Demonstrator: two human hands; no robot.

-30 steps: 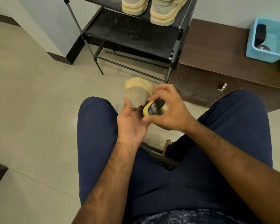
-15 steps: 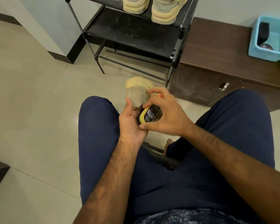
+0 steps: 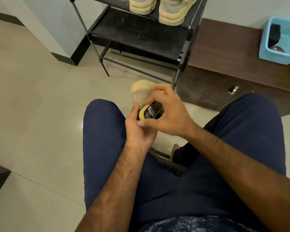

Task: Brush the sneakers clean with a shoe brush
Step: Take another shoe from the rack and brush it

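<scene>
The sneaker (image 3: 140, 93) is held off the floor (image 3: 40, 114), over the gap between the person's knees, with its toe pointing toward the shoe rack (image 3: 141, 33). The left hand (image 3: 138, 131) grips it from the near side, thumb up along its flank; the fingers beneath are hidden. The right hand (image 3: 169, 114) is closed round the shoe brush (image 3: 150, 112), fingers curled over its back, and sets it against the sneaker's upper. A pair of sneakers (image 3: 174, 12) stands at the front edge of the rack's upper shelf.

Likely faults:
- Only one hand supports the sneaker, and that grip is partly unseen. A hard stroke would probably twist the sneaker in it or push it out and down to the floor.
- The brush is held by the fingertips and thumb. Bristles snagging on the fabric could roll it out of the hand.
- Loosened dirt is likely to fall on the thighs.

Clearances:
- Ahead, the rack's front right leg and the near corner of the cabinet (image 3: 224, 47) stand near the toe, so long forward strokes risk a knock.
- Both knees bound sideways travel.
- To the person's left the floor gives free room.
- The blue basket (image 3: 274, 54) at the cabinet top's right end is well apart.
</scene>
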